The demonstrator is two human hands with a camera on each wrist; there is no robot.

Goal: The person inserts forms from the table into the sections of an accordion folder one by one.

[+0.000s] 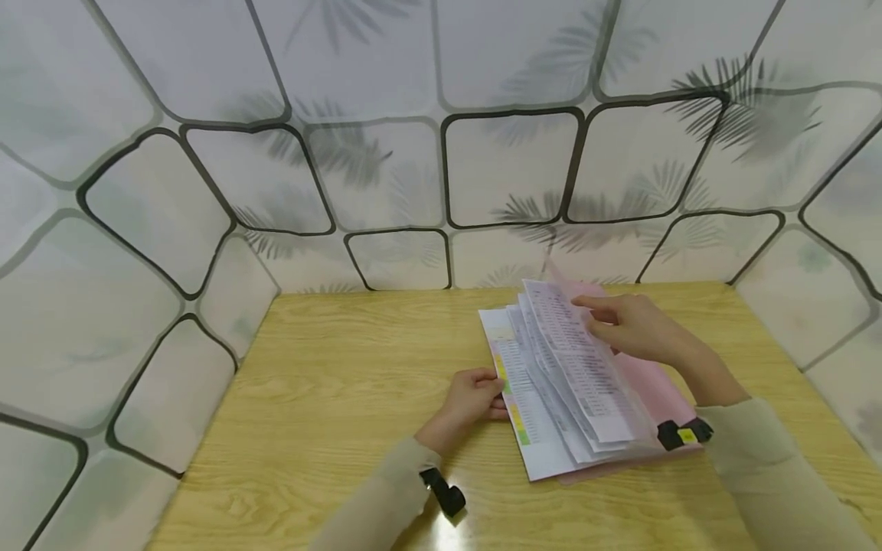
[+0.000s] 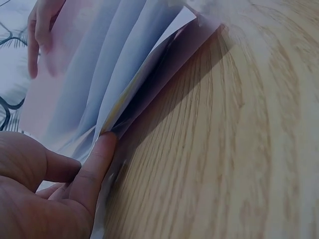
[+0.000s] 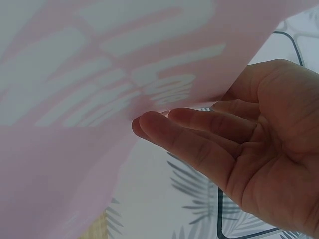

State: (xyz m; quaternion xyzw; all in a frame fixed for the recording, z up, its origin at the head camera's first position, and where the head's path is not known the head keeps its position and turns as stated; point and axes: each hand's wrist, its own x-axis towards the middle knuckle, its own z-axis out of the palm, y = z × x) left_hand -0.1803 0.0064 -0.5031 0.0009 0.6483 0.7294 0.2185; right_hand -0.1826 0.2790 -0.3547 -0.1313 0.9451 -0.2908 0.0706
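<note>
A pink translucent folder (image 1: 651, 383) with white printing lies opened on the table, full of loose printed sheets (image 1: 575, 352) that fan upward. My left hand (image 1: 475, 394) grips the left edge of the bottom white sheet (image 1: 544, 455), which carries a table with yellow and green cells. In the left wrist view, that thumb and finger (image 2: 103, 149) meet at the edge of the stack. My right hand (image 1: 630, 325) pinches the raised pink cover near its upper edge. Its fingers (image 3: 184, 144) lie against the film in the right wrist view, one partly hidden behind it.
The pale wood table (image 1: 331, 367) extends left of the folder. Behind and at both sides stand white cloth walls (image 1: 386, 176) with dark outlines and leaf prints. A small black device (image 1: 444, 493) is strapped on the left sleeve, another (image 1: 682, 435) on the right.
</note>
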